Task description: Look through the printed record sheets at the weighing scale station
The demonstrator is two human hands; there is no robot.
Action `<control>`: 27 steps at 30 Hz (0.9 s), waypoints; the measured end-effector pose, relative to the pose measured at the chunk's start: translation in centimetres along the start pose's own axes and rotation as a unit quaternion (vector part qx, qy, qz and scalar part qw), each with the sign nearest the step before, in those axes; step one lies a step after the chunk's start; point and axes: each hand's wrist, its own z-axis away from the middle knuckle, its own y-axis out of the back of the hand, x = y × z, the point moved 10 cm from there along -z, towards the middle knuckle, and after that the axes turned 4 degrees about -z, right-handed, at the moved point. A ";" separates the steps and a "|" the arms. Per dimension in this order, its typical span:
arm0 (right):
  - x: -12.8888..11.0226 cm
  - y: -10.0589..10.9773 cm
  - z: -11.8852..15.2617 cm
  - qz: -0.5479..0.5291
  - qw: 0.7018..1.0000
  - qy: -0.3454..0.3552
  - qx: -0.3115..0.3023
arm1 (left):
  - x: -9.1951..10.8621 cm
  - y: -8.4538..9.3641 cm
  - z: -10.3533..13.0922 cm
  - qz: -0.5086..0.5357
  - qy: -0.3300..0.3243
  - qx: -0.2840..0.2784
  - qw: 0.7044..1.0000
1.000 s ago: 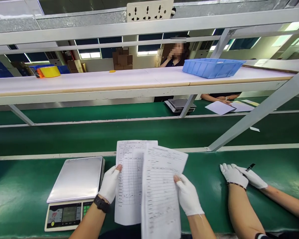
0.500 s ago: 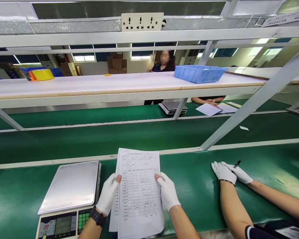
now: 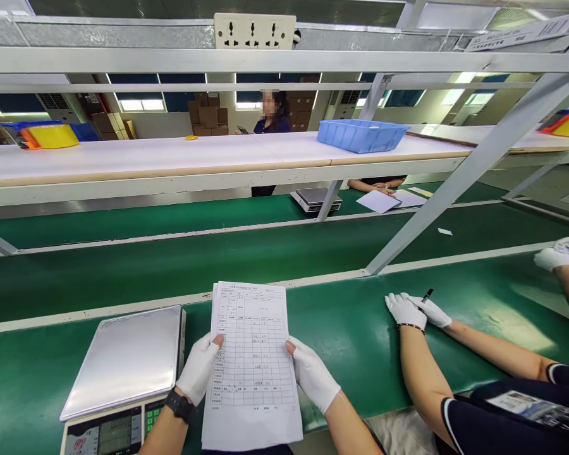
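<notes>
A small stack of printed forms (image 3: 251, 366) with handwritten entries is held upright before me, over the bench's front edge. My left hand (image 3: 200, 366), in a white glove with bare thumb tip, grips the stack's left edge. On the right edge, my right hand (image 3: 310, 373) pinches it the same way, thumb in front and fingers behind. A black watch (image 3: 179, 406) is on my left wrist. Just left of that hand stands a weighing scale (image 3: 126, 354) with a bare metal plate, a display (image 3: 118, 435) and green keys.
To the right, a co-worker's gloved hands (image 3: 412, 311) rest on the green bench (image 3: 341, 316), with a pen (image 3: 427, 295). Another gloved hand (image 3: 557, 256) is farther right. A slanted post (image 3: 422, 196) supports the shelf (image 3: 246, 151), which carries a blue bin (image 3: 363, 136).
The sheets are now squared together, where a back sheet stuck out at the left before. My view has turned slightly right, bringing another worker's gloved hand in at the right edge.
</notes>
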 end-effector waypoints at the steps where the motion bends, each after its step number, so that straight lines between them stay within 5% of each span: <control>1: 0.0 0.3 0.2 0.005 1.000 0.002 0.006 | -0.1 0.0 0.0 0.006 0.003 -0.004 1.000; 8: -0.8 0.3 1.8 0.030 0.999 0.044 0.002 | -0.1 -0.3 0.7 0.011 0.017 -0.023 1.000; 19: 3.5 0.1 4.3 0.063 0.997 -0.047 0.007 | -3.8 -0.2 2.8 -0.006 0.035 -0.040 0.999; 23: 2.2 -0.1 4.5 0.121 0.992 -0.019 0.039 | -4.0 -0.5 4.1 -0.044 0.032 -0.042 0.998; 27: -0.2 -1.1 4.3 0.239 0.965 0.075 0.080 | -3.2 1.6 2.9 -0.146 -0.006 -0.005 0.989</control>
